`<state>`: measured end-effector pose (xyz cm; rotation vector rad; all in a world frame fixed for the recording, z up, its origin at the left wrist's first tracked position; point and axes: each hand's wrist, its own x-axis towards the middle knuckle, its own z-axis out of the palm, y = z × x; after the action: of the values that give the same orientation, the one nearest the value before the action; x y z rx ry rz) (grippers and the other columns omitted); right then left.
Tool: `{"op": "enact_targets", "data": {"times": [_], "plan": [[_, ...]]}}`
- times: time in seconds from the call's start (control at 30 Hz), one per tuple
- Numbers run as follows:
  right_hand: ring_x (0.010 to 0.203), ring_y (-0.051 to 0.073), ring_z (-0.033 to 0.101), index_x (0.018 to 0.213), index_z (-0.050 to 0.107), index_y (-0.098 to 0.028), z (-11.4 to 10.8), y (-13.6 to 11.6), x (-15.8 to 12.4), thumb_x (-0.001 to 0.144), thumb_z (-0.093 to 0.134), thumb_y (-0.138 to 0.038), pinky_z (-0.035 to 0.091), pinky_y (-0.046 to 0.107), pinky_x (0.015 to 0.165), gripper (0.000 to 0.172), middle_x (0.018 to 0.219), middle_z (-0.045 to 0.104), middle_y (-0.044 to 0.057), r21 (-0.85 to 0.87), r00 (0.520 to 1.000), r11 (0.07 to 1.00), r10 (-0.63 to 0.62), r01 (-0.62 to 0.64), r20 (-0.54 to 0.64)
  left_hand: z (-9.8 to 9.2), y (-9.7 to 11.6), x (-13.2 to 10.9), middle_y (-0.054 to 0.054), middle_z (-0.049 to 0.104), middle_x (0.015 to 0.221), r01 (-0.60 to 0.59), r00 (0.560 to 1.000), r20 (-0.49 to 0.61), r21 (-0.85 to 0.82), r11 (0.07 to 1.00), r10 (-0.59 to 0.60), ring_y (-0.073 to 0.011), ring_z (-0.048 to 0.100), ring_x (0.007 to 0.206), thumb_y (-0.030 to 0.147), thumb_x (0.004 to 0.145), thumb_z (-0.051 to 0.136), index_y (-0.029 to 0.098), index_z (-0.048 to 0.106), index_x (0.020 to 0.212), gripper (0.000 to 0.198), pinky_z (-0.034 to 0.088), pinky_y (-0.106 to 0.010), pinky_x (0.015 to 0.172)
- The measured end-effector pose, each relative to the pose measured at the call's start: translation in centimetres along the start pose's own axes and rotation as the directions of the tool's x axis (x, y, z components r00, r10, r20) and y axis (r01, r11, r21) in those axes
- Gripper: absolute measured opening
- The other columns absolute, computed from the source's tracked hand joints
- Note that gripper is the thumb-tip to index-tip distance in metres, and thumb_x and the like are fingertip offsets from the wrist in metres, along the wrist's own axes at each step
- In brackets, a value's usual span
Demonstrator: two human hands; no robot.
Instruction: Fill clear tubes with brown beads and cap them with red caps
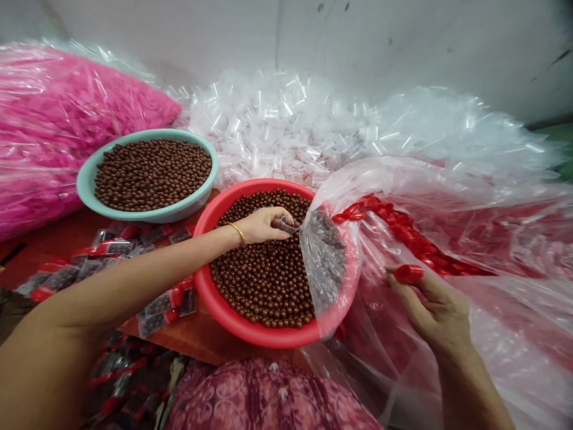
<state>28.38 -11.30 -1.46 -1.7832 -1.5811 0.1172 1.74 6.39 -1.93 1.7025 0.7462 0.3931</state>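
Observation:
My left hand (264, 225), with a gold bangle at the wrist, reaches over a red basin (206, 286) of round brown balls (268, 286). Its fingers are closed on a small clear plastic container (287, 225) with a few brown balls at its mouth. To the right, my right hand (432, 307) pinches a red cap (409, 273) between thumb and fingers. That hand is in front of a clear plastic bag (492, 298) holding many red caps (403, 230). The bag's loose edge drapes over the right side of the basin.
A light green basin (89, 197) of brown balls stands at the back left. Behind lies a heap of clear empty containers (268, 125). A bag of pink pieces (67, 113) is at far left. Filled, red-capped containers (156, 307) lie below my left arm.

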Motion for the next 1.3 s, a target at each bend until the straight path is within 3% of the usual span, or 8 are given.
{"op": "enact_targets", "data": {"times": [0.1,0.23,0.47,0.6,0.7,0.9,1.17,1.3], "plan": [[0.052,0.017,0.061,0.082,0.067,-0.023,0.8,-1.5,1.2,0.076,0.056,-0.030,0.050,0.027,0.049,0.014,0.064,0.066,0.000,0.127,0.996,0.992,0.001,-0.012,0.090,-0.2,0.5,-1.7,-0.002,0.068,0.087,0.026,0.999,-0.032,-0.352,0.936,-0.040,-0.0095,0.063,0.084,0.005,0.069,0.063,0.012,0.055,0.088,0.022,0.048,-0.028,0.086],[0.052,0.013,0.053,0.086,0.067,-0.022,2.4,-4.4,3.5,0.080,0.052,-0.032,0.045,0.025,0.048,0.019,0.064,0.059,-0.002,0.313,0.977,0.950,-0.064,-0.003,0.204,0.3,0.8,-3.5,-0.003,0.067,0.088,0.030,0.999,-0.017,-0.510,0.860,-0.045,-0.0103,0.063,0.085,0.008,0.069,0.066,0.013,0.056,0.092,0.025,0.047,-0.029,0.088],[0.059,0.013,0.058,0.080,0.064,-0.019,6.2,-9.5,6.8,0.091,0.040,-0.039,0.049,0.025,0.056,0.033,0.060,0.056,-0.001,0.397,0.947,0.912,-0.213,0.104,0.242,0.6,0.8,-3.9,-0.001,0.061,0.086,-0.128,0.992,-0.040,-0.303,0.944,0.121,-0.0109,0.058,0.084,0.011,0.070,0.064,0.013,0.058,0.094,0.024,0.044,-0.029,0.087],[0.102,0.018,0.064,0.114,0.061,-0.019,8.2,-10.6,7.1,0.091,0.042,-0.032,0.051,0.033,0.089,0.033,0.106,0.069,0.007,0.339,0.885,0.886,-0.405,0.317,0.231,0.6,0.5,-4.0,0.000,0.058,0.085,-0.170,0.985,-0.036,-0.243,0.955,0.167,-0.0102,0.056,0.078,0.015,0.075,0.059,0.014,0.053,0.096,0.022,0.046,-0.027,0.077],[0.111,0.018,0.061,0.129,0.053,-0.018,8.9,-10.4,6.7,0.093,0.040,-0.029,0.049,0.035,0.095,0.040,0.123,0.063,0.010,0.257,0.852,0.883,-0.454,0.393,0.259,0.7,0.3,-4.2,0.003,0.053,0.075,-0.134,0.991,-0.013,-0.233,0.963,0.134,-0.0076,0.052,0.062,0.022,0.079,0.056,0.014,0.049,0.098,0.021,0.044,-0.022,0.060],[0.089,0.017,0.070,0.134,0.048,-0.015,8.0,-9.9,6.4,0.095,0.035,-0.026,0.056,0.028,0.076,0.042,0.111,0.070,0.010,0.087,0.790,0.840,-0.535,0.536,0.298,1.1,0.4,-4.4,0.004,0.050,0.070,-0.173,0.985,-0.024,-0.186,0.967,0.172,-0.0061,0.045,0.054,0.037,0.081,0.055,0.015,0.047,0.090,0.026,0.038,-0.020,0.050],[0.046,0.013,0.057,0.131,0.045,-0.002,6.8,-9.8,6.2,0.096,0.031,-0.022,0.041,0.024,0.043,0.042,0.059,0.065,0.005,-0.076,0.519,0.526,-0.788,0.847,0.331,1.0,1.4,-5.3,0.004,0.050,0.066,-0.204,0.978,0.024,-0.028,0.979,0.205,-0.0087,0.044,0.060,0.039,0.077,0.057,0.014,0.051,0.080,0.025,0.037,-0.022,0.058],[0.045,0.014,0.055,0.126,0.045,0.003,6.4,-10.1,5.5,0.096,0.030,-0.020,0.042,0.027,0.042,0.040,0.058,0.064,0.006,-0.140,0.485,0.469,-0.790,0.872,0.375,1.2,1.4,-5.2,0.004,0.049,0.065,-0.156,0.988,0.015,0.056,0.986,0.155,-0.0086,0.043,0.060,0.031,0.068,0.061,0.014,0.053,0.074,0.020,0.036,-0.021,0.056]]}}
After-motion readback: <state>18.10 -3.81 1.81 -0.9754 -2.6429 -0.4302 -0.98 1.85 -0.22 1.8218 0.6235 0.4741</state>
